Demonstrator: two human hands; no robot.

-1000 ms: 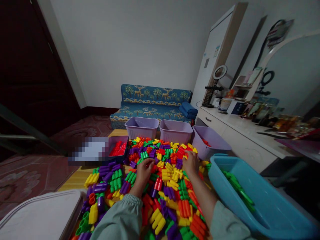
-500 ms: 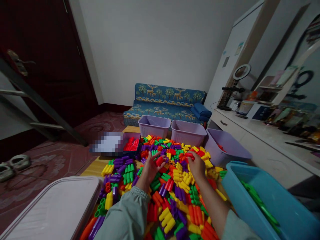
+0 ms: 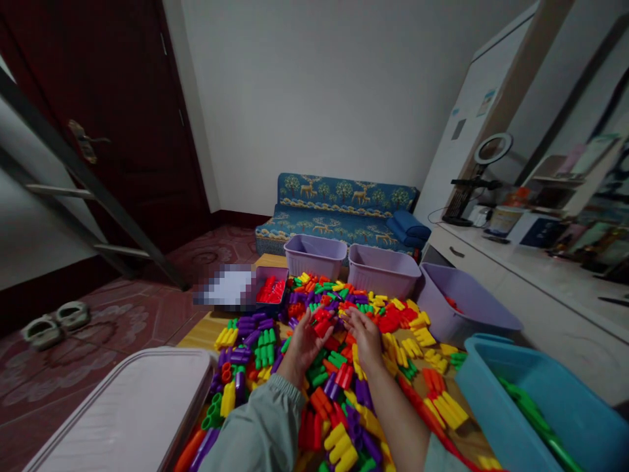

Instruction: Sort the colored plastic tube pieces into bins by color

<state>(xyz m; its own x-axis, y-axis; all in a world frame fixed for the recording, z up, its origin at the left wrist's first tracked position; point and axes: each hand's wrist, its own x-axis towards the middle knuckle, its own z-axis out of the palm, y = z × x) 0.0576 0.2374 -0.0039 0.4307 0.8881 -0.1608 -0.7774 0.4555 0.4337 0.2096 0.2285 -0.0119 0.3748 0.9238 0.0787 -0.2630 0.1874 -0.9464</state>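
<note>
Plainly, your left hand [image 3: 303, 344] is turned palm up above the spread of coloured pieces [image 3: 335, 387], its fingers curled part-way round some red pieces [image 3: 323, 322]; they sit cupped rather than pinched hard, and I cannot count them for sure. Your right hand [image 3: 366, 337] faces it from just beside, fingers loosely bent and not closed into a fist; whether its fingertips have hold of anything, I cannot tell.

The pieces look like moulded plastic, many shaped as short tubes joined side by side; expect them to be light and stiff, with little risk of breaking in your fingers; their glossy, rounded sides may well slip, though, and a handful will probably shift if you squeeze it unevenly. For a single piece, set your thumb and forefinger across its flat width, near the middle, or use the grooves between the tubes; for several, keep the palm hollow underneath and let the fingers fence them in.

More red ones lie in the small dark tray [image 3: 269, 309] beyond your left hand; another red bit shows inside the right-hand lilac bin [image 3: 472, 331]; the blue tub [image 3: 484, 387] to your right holds green pieces.
</note>
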